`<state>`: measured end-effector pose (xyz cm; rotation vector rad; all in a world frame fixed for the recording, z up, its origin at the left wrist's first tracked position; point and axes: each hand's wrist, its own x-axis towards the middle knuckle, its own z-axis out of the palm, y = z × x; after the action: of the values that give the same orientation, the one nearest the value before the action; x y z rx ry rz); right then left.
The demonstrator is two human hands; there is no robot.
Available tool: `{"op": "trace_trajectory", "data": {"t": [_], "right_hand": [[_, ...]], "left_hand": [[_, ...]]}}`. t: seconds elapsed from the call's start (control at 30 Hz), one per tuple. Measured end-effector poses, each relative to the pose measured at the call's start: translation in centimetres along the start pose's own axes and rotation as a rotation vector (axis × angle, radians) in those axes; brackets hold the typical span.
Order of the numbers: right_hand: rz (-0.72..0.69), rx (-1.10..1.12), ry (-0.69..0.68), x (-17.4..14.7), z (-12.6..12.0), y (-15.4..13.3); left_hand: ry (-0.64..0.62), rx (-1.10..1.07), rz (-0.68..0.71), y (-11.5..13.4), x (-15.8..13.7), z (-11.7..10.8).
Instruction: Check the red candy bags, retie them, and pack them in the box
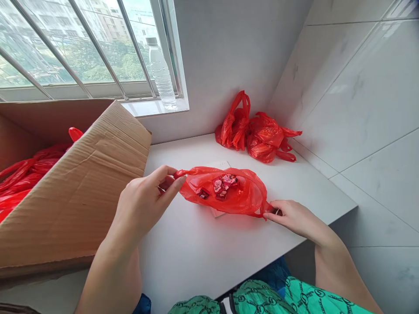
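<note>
White counter (183, 257), window (81, 61); 1 btl (163, 80), 1 box (88, 183), 2 bags (263, 137) at back; L hand (140, 200) & R hand (294, 218) pinching 1 open bag (203, 207).

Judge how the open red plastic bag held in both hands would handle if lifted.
The red plastic bag will probably flop, since its thin, translucent film is creased. It is likely light, with only a few small wrapped packets visible inside. Those may slide together, as they lie loose.

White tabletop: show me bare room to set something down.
Bare tabletop: in front, between the open red bag and near edge; back left, between cardboard box and bunched red bags; right, between those bags and right hand. Crowded: centre and back-right corner.
</note>
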<state>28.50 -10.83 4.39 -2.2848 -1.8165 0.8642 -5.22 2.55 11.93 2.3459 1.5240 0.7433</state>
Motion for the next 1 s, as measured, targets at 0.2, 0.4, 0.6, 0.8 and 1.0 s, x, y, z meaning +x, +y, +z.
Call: {"op": "trace_trajectory", "data": {"t": [0.2,0.4,0.6,0.8,1.0], "right_hand": [[-0.070,0.092,-0.076,0.7,0.1,-0.3],[-0.270,0.378,0.262,-0.6,-5.8,1.0],[-0.673,1.204,0.471,3.3,-9.1,-3.2],[-0.724,1.551,0.285,7.7,-9.2,-8.4],[-0.895,1.376,0.403,10.7,-8.7,-9.5]], "left_hand": [[0.046,-0.218,0.046,-0.7,0.2,0.4],[0.254,-0.693,0.012,-0.6,1.1,0.7],[0.363,-1.303,0.009,-0.7,2.1,1.6],[0.230,-1.457,0.081,0.2,2.8,2.4],[0.369,-1.318,0.175,-0.1,5.0,4.4]]}}
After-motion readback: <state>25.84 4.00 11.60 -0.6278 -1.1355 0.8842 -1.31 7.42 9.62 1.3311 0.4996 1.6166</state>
